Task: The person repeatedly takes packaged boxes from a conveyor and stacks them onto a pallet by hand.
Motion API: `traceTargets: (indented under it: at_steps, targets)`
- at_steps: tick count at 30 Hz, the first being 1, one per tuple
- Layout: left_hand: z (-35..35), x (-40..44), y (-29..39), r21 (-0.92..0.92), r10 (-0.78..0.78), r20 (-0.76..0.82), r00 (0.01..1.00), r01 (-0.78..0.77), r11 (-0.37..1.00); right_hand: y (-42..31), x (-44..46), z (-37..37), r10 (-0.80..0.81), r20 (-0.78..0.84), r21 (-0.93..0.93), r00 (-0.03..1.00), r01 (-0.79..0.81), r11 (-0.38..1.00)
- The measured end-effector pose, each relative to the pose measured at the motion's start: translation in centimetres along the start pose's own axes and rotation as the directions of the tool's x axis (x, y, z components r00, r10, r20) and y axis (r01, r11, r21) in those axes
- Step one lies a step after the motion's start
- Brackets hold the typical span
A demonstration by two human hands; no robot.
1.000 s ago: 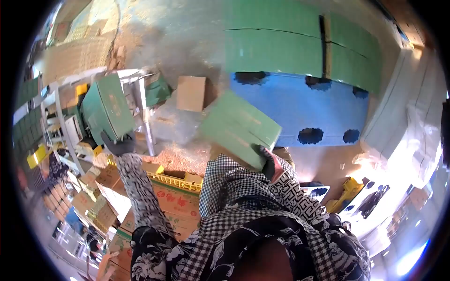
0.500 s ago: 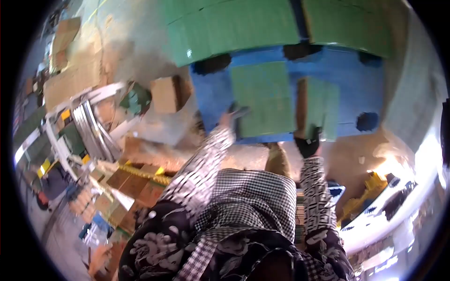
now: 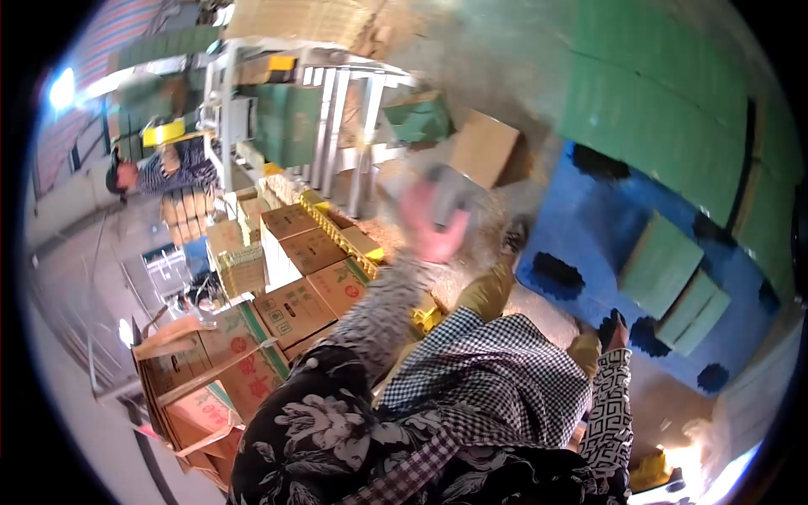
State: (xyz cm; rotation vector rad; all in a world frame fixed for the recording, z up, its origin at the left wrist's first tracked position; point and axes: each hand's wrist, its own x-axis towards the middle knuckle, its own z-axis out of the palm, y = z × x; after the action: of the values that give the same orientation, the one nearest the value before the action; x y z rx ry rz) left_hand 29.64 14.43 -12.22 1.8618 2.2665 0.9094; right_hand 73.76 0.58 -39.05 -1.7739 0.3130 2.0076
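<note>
My left hand (image 3: 433, 220), blurred by motion, is raised over the floor with thumb and fingers apart and nothing visible in it. Its fingertips look dark, as if covered. A brown cardboard box (image 3: 485, 150) lies just beyond it. At the near edge of the blue pallet (image 3: 581, 215) is my right hand (image 3: 616, 330), its dark-covered fingers stretched forward, seemingly empty. Two green boxes, a larger one (image 3: 661, 264) and a narrower one (image 3: 695, 313), sit close together on the pallet, apart from both hands.
Large green stacks (image 3: 656, 109) fill the pallet's far side. Printed cartons (image 3: 307, 303) stand at left beside a yellow strip (image 3: 337, 231). Behind them are a white metal frame (image 3: 227, 109) with silver bars (image 3: 341, 139) and another person (image 3: 172, 172).
The view has swung left. My left hand has let go of the larger green box and moved away from the pallet. My right hand has left the narrower box, which now lies closer to the larger one.
</note>
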Motion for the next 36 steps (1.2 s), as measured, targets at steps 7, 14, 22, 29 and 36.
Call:
traceTargets:
  at_steps: [7,14,22,29,36]
  targets:
    - [-19.9,15.3,-23.7,0.697,-0.451,-0.04,0.892,0.348,0.627,-7.3,-8.5,36.8,-0.52,0.523,-0.146,0.675,0.672,0.726]
    - [-21.6,6.7,-9.2,0.399,-0.198,0.253,0.947,0.084,0.913,-5.9,-18.6,55.4,-0.422,0.582,-0.131,0.695,0.593,0.795]
    - [-21.4,2.5,-19.2,-0.732,-0.857,0.367,0.362,0.68,-0.026,1.5,-24.7,56.9,-0.365,0.686,-0.013,0.629,0.512,0.859]
    - [-16.8,12.3,-14.6,-0.726,-0.461,0.686,0.563,0.576,-0.376,1.6,-28.1,64.2,-0.439,0.416,-0.598,0.797,0.603,0.528]
    - [-10.9,2.0,-6.4,-0.804,-0.447,0.576,0.684,0.572,-0.161,0.5,-23.0,39.8,-0.46,0.579,0.195,0.673,0.434,0.88]
